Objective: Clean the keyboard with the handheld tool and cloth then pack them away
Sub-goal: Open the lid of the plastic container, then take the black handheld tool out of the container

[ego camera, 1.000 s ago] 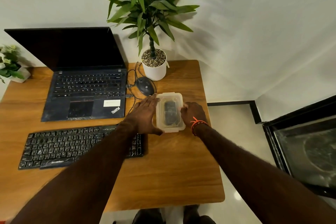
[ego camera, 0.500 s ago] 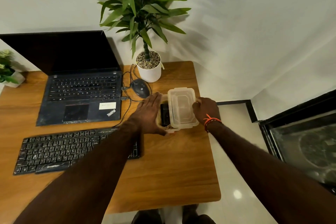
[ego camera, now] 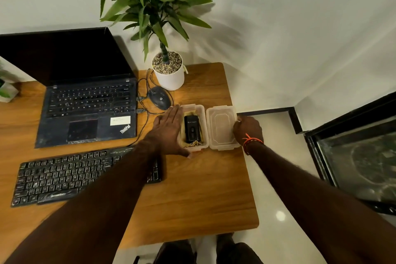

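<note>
- Starting at the left of the wooden worktop (ego camera: 192, 199): the flat black external keyboard (ego camera: 81, 173) lies near the front edge, partly under the left forearm, untouched; behind it sits an open dark laptop (ego camera: 85, 109), with a black corded mouse (ego camera: 159, 98) and a white potted plant (ego camera: 169, 70) to its right
- The left hand (ego camera: 169, 133) lies flat with straight fingers against the left wall of the clear rectangular plastic container (ego camera: 204, 126), steadying it; this grip curls round nothing
- Inside the container the small black handheld tool (ego camera: 192, 128) lies lengthwise on a yellowish cloth (ego camera: 192, 144) bunched beneath it; both are unlifted
- The clear plastic lid (ego camera: 221, 128) lies just beside the container on its right, near the worktop's edge; the right hand (ego camera: 248, 129), with an orange wrist band, has its fingers at the lid's right rim; whether this grip pinches it or merely touches I cannot tell
- Judged from this, the step in hand is unpacking; cleaning has not begun
- The next move likely calls for freeing the right hand from the lid, then reaching into the container for the tool while the left keeps the box from sliding
</note>
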